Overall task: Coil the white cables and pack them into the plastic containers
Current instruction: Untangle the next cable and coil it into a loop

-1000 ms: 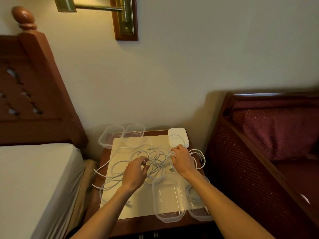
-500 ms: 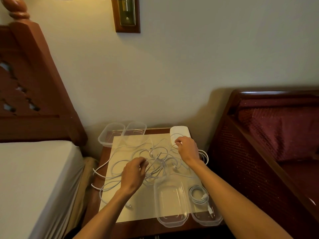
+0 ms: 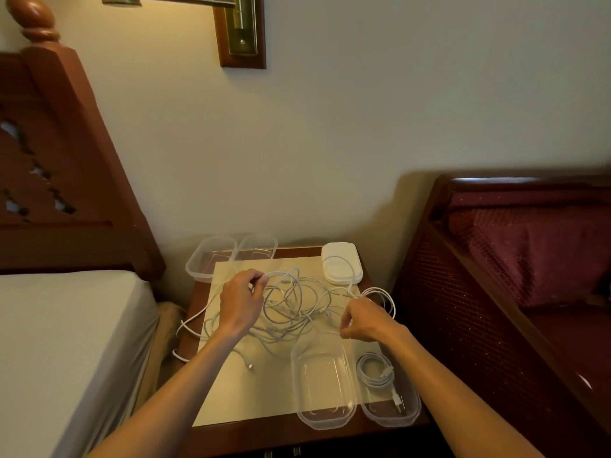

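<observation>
Bench: dark wooden bench [image 3: 193,302] between bed and sofa, under cream mat [image 3: 264,391].
Cables: tangled white cables [image 3: 291,309] mid-mat.
Left hand [image 3: 241,302]: pinching a cable loop.
Right hand [image 3: 367,320]: pinching a strand.
Containers: clear plastic container [image 3: 322,388] near right, beside clear plastic container holding coiled white cable [image 3: 375,373].

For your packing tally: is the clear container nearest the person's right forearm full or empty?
Holding one cable. The near-right container has a single coiled white cable lying inside; the container beside it is empty.
</observation>
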